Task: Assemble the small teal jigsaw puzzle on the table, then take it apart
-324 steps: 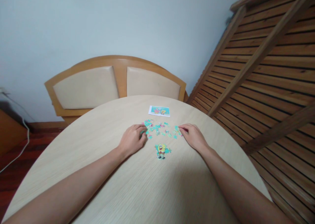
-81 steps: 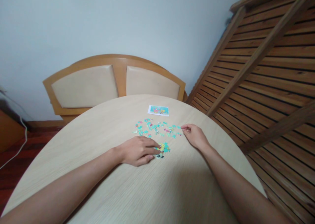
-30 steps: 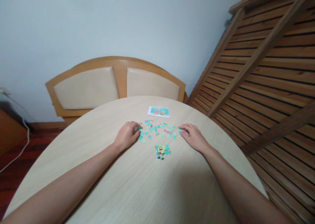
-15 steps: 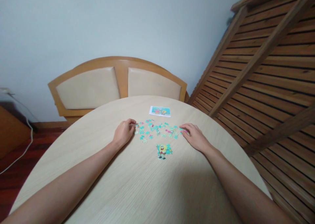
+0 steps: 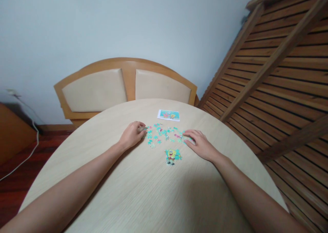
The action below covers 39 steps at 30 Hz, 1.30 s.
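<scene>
Two hands, one at either end of the scatter! The left hand point(image 5: 132, 134) has its fingertips at the near-left edge of the loose puzzle pieces point(image 5: 164, 132), thumb and forefinger drawn narrow; whether a piece is pinched between them, I cannot tell. Over at the other end, the right hand point(image 5: 199, 144) lies palm down, thumb and fingers parted, a little teal showing in the gap; contact with any one piece is too small to call.

And look at the layout between those fingertips: pieces spread out flat and mostly apart, presumably so each print and outline can be read. Nearer the wearer than both sets of fingers sits the joined section point(image 5: 171, 154), a yellow figure on teal, untouched, probably set there so it has room of its own and no stray pieces crowd it. Beyond the fingertips lies the picture card point(image 5: 168, 115), flat on the table point(image 5: 143, 199), its printed figures facing up, likely for checking at a glance without blocking either hand's reach.
</scene>
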Tool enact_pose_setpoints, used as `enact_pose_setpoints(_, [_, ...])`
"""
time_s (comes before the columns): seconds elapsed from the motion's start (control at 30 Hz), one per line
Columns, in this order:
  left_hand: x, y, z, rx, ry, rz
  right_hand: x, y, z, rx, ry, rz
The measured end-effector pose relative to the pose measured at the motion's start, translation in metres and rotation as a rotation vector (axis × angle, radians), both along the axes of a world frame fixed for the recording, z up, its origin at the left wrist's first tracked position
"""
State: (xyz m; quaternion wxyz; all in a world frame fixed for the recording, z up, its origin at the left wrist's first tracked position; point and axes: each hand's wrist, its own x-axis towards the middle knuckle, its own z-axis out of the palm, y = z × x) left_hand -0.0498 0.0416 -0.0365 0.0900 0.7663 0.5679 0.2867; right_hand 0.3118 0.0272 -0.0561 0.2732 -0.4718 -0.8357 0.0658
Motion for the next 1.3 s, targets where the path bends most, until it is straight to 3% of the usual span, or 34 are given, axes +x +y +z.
enact_pose_setpoints(0.2, [0.01,-0.014,0.025,-0.188,0.059,-0.424,-0.001,0.0,0.001,-0.005,-0.002,0.015])
enact_pose_setpoints(0.4, [0.02,-0.024,0.032,-0.175,0.207,-0.493,-0.002,-0.002,0.003,0.005,-0.028,0.01])
enact_pose_setpoints(0.53, [0.021,-0.024,0.03,-0.18,0.175,-0.56,-0.003,-0.003,0.003,0.007,-0.038,0.003])
enact_pose_setpoints(0.7, [0.019,-0.022,0.031,-0.218,0.114,-0.598,-0.004,-0.003,0.003,0.007,-0.035,0.007])
enact_pose_setpoints(0.83, [0.012,-0.018,0.03,-0.277,0.084,-0.52,-0.003,-0.003,0.003,0.005,-0.038,0.009])
enact_pose_setpoints(1.1, [0.006,-0.015,0.032,-0.237,0.225,-0.46,-0.004,-0.004,0.003,-0.003,-0.045,0.015])
enact_pose_setpoints(1.3, [0.008,-0.015,0.028,-0.15,0.177,-0.413,-0.004,-0.003,0.003,-0.002,-0.04,0.019])
